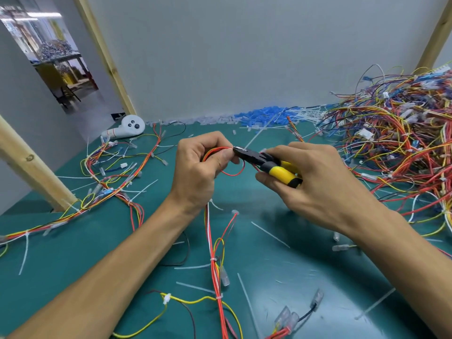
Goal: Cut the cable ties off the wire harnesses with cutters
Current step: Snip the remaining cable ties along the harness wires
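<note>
Left hand (203, 165) pinches the red harness (231, 173) taut so the cutters (266, 163), gripped in the right hand (310, 177), can nip its tie

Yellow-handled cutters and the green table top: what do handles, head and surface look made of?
Yellow cutter handles: likely rubbery plastic sleeves, matte, with black trim. Black cutter head: probably dark-finished steel, small glint at the tip. Green table mat: looks like smooth rubber or vinyl, semi-gloss, soft light reflections.
</note>
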### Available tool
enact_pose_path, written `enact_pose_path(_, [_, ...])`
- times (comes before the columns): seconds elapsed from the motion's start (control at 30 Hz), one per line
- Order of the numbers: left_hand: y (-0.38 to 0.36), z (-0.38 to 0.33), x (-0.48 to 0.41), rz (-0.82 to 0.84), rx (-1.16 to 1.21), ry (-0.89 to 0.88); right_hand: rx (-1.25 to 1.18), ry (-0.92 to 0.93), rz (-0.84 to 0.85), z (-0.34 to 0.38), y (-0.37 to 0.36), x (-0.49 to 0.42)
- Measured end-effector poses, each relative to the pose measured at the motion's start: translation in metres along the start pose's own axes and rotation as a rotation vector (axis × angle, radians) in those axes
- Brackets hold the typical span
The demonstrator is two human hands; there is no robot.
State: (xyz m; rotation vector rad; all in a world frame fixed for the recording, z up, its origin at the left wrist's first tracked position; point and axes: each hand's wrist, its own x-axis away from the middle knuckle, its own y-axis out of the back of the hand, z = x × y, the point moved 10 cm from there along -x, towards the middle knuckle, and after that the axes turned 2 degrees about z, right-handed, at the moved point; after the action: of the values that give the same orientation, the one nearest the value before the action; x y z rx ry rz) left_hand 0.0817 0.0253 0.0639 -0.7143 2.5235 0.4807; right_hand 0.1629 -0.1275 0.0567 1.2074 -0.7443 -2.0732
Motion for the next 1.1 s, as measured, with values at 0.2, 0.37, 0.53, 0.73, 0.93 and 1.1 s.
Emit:
enact_pose_path(0.2, [-0.001,0.006,0.0,0.024,0.035,0.069,0.015,0.002,-0.004,0.004,-0.001,0.0])
enact_pose_path(0.37, [-0.005,0.006,0.001,0.069,0.088,0.035,-0.011,-0.068,0.038,-0.001,-0.007,0.002])
enact_pose_path(0.53, [-0.006,0.005,0.002,0.093,0.086,0.006,-0.009,-0.104,0.089,-0.006,-0.016,0.002])
enact_pose_path(0.73, [-0.017,-0.01,0.006,0.176,-0.048,-0.099,-0.042,-0.136,0.11,-0.013,-0.021,0.004])
enact_pose_path(0.93, [-0.02,-0.014,0.004,0.146,-0.189,-0.156,-0.034,-0.134,0.123,-0.014,-0.023,0.005])
enact_pose_path(1.1, [-0.02,-0.02,0.007,0.111,-0.246,-0.212,0.004,-0.127,0.072,-0.013,-0.015,0.004])
